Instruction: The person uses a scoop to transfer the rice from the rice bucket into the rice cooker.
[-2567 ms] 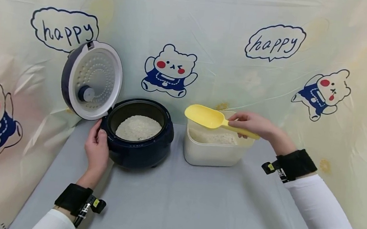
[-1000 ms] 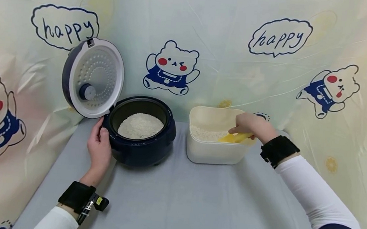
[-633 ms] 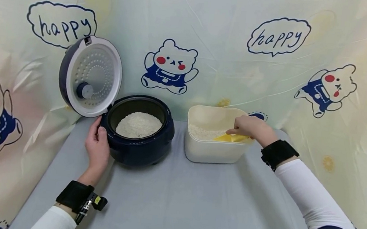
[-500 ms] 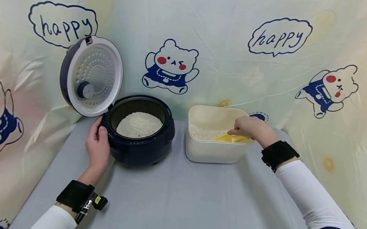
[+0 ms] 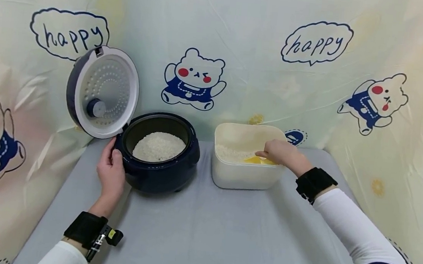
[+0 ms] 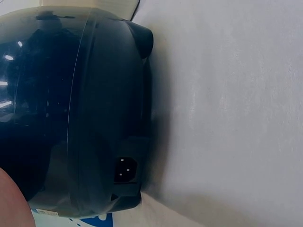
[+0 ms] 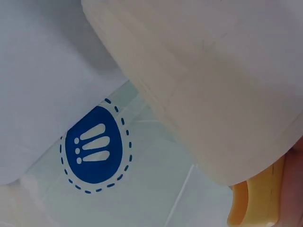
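Observation:
A dark blue rice cooker stands open on the grey table, its lid tilted back and white rice in its pot. My left hand rests against the cooker's left side, thumb on its wall; the left wrist view is filled by the cooker's body. To the right a cream tub holds rice. My right hand reaches into it and grips a yellow scoop, whose bowl lies low in the rice. The right wrist view shows the tub's outer wall and the scoop's handle.
A printed plastic sheet with bears and "happy" bubbles closes in the back and both sides. The grey table stretches in front of the cooker and tub. Black straps sit on both wrists.
My right hand has carried the yellow scoop from above the tub down into its rice and pushed it lower. The left hand has stayed on the cooker.

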### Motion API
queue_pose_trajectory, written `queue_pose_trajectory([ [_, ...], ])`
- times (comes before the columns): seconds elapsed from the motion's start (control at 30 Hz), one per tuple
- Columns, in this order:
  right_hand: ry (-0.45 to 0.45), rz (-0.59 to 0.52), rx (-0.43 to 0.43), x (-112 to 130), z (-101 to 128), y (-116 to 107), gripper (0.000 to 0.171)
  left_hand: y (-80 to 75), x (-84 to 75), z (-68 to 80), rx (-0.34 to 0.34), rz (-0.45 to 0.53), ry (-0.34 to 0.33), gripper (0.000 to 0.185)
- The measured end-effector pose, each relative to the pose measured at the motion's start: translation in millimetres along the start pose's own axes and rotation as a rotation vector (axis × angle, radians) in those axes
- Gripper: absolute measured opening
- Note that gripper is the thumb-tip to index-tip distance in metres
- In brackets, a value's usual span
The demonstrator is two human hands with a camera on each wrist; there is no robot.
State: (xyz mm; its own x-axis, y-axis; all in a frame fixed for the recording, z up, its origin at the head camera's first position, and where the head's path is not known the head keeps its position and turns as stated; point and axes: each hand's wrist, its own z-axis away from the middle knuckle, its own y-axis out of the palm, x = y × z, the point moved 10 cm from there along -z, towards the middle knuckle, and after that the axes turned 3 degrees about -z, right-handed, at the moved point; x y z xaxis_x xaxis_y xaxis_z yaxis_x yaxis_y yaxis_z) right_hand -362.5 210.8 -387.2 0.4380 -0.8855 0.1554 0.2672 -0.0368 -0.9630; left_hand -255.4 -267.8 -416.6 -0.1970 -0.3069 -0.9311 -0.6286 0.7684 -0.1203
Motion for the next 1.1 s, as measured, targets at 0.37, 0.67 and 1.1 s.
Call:
queue_pose_trajectory([
  [0.37,0.075,-0.137,0.109,-13.3,-8.2,15.2,0.049,1.4,3.7,3.6,0.001,0.001,0.000,0.044],
  [0.67,0.158,-0.203,0.096,-17.7,-2.0,15.8,0.048,1.5,5.1,2.3,-0.004,-0.006,-0.006,0.044],
  [1.1,0.109,-0.230,0.090,-16.4,-5.3,10.4,0.051,0.6,1.3,0.9,-0.002,-0.016,-0.020,0.045],
])
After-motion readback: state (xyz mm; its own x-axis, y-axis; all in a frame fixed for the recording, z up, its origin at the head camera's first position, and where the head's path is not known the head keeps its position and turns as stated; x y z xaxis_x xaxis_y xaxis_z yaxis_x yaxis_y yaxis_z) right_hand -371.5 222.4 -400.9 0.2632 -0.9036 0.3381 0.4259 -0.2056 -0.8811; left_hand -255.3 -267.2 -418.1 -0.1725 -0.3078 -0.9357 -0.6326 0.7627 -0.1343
